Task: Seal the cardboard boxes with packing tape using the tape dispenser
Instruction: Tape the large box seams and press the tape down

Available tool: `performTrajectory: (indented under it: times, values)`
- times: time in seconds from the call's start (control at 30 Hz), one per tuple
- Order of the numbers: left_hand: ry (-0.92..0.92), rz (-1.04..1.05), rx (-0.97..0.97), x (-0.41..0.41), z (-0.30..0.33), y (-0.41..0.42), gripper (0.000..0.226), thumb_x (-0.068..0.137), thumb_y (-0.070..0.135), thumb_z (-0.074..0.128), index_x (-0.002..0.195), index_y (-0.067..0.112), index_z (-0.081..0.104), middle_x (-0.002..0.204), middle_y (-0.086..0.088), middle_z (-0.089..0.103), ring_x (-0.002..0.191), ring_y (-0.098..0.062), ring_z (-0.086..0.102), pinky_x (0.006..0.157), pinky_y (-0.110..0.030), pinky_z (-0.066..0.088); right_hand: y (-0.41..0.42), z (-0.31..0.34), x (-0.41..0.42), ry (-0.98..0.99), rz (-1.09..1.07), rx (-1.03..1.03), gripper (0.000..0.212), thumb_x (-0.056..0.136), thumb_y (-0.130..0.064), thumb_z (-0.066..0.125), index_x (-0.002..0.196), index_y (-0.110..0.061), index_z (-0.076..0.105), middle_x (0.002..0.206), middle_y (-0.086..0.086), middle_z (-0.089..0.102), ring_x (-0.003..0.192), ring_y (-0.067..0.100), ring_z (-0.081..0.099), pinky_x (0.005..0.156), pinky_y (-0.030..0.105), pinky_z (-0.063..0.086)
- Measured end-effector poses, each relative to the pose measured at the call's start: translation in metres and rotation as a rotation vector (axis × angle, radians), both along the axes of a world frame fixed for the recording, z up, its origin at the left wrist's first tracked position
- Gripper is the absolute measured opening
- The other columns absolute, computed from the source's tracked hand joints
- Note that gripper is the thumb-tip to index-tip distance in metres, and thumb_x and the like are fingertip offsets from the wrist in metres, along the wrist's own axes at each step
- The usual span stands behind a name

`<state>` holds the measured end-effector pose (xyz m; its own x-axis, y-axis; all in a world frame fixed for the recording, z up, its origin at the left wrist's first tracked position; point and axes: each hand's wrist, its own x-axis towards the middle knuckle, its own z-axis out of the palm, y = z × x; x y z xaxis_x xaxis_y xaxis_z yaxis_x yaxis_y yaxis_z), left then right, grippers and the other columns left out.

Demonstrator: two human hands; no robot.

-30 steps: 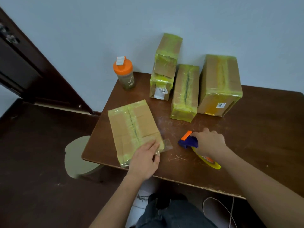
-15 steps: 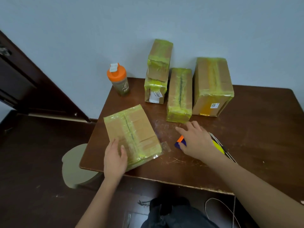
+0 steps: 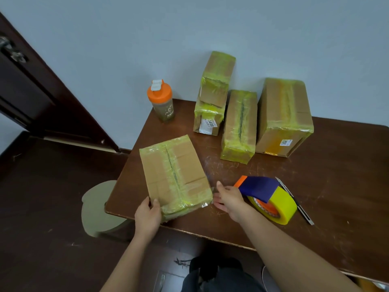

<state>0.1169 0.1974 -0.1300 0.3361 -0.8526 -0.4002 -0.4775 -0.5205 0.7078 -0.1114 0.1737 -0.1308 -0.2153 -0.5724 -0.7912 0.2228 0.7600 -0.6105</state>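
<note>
A flat cardboard box (image 3: pixel 174 173) wrapped in yellowish tape lies near the table's front left corner. My left hand (image 3: pixel 147 213) holds its near left corner, thumb on top. My right hand (image 3: pixel 228 199) reaches to the box's near right corner, where a loose clear tape end sticks out; its fingertips are at that tape. The tape dispenser (image 3: pixel 268 196), blue and orange with a yellow roll, lies on the table just right of my right hand, held by no hand.
Several taped boxes stand at the back: two stacked small ones (image 3: pixel 212 95), a narrow one (image 3: pixel 240 125), a large one (image 3: pixel 284 116). An orange-lidded shaker bottle (image 3: pixel 161 102) stands back left. A utility knife (image 3: pixel 294 200) lies behind the dispenser. A stool (image 3: pixel 99 209) sits left of the brown table (image 3: pixel 336 186).
My right hand let go of the dispenser and moved left to the box's near right corner. My left hand slid from the box's right corner to its near left corner.
</note>
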Motion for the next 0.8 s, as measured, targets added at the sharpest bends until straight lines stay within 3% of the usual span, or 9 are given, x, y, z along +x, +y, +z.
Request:
performTrajectory:
  times: [0.17,0.33,0.5,0.8]
  values:
    - [-0.014,-0.032,-0.039,0.003,-0.002,0.000,0.032,0.101,0.014,0.040,0.122,0.005,0.063,0.110,-0.011,0.067,0.104,-0.029,0.059,0.080,-0.032,0.042,0.002,-0.003,0.004,0.064,0.025,-0.021,0.017,0.098,-0.018,0.059,0.092,-0.003,0.066,0.084,0.011,0.065,0.078,0.018,0.064,0.070,0.029,0.059]
    - [0.008,-0.028,-0.059,0.006,0.000,0.001,0.035,0.101,0.012,0.043,0.133,0.007,0.056,0.122,-0.006,0.065,0.114,-0.023,0.056,0.092,-0.026,0.040,0.002,-0.007,0.008,0.084,0.041,-0.034,0.015,0.099,-0.015,0.057,0.092,-0.005,0.066,0.080,0.009,0.064,0.079,0.018,0.064,0.071,0.030,0.060]
    - [0.032,-0.017,-0.039,0.011,-0.004,0.000,0.037,0.101,0.013,0.046,0.136,0.008,0.054,0.129,-0.006,0.062,0.122,-0.023,0.053,0.103,-0.031,0.039,-0.002,-0.003,0.004,0.016,0.062,0.013,0.013,0.098,-0.010,0.056,0.092,-0.005,0.066,0.091,0.012,0.069,0.085,0.021,0.066,0.068,0.032,0.061]
    - [0.082,-0.012,-0.019,0.014,-0.003,-0.002,0.038,0.101,0.015,0.047,0.138,0.009,0.052,0.129,-0.003,0.061,0.121,-0.019,0.053,0.100,-0.026,0.038,-0.002,-0.006,0.007,-0.081,0.074,0.095,0.006,0.093,-0.008,0.065,0.094,-0.003,0.066,0.102,0.016,0.072,0.096,0.027,0.069,0.068,0.034,0.061]
